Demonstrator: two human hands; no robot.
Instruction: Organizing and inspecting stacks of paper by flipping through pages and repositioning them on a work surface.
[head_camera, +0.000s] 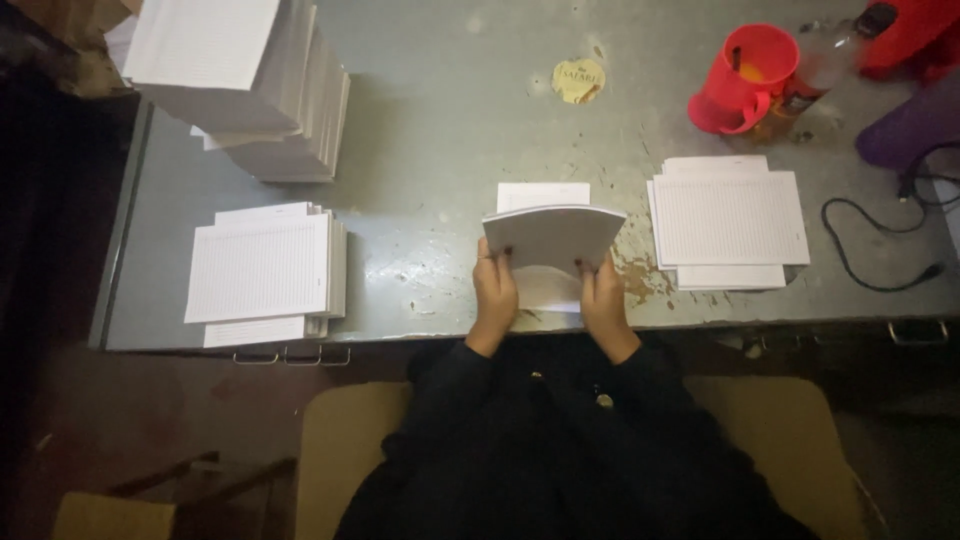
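Note:
Both my hands hold a folded bundle of white ruled paper (552, 235) above the near edge of a grey metal desk (450, 140). My left hand (494, 293) grips its lower left corner and my right hand (603, 296) grips its lower right. The bundle bows upward along its top fold. Under it, a flat white sheet (540, 194) lies on the desk, partly hidden by the bundle.
A low stack of ruled sheets (262, 270) lies at the left, a tall stack (240, 80) at the back left, another low pile (728, 220) at the right. A red plastic mug (745, 78), a bottle (820, 70) and a black cable (880, 240) sit at the back right.

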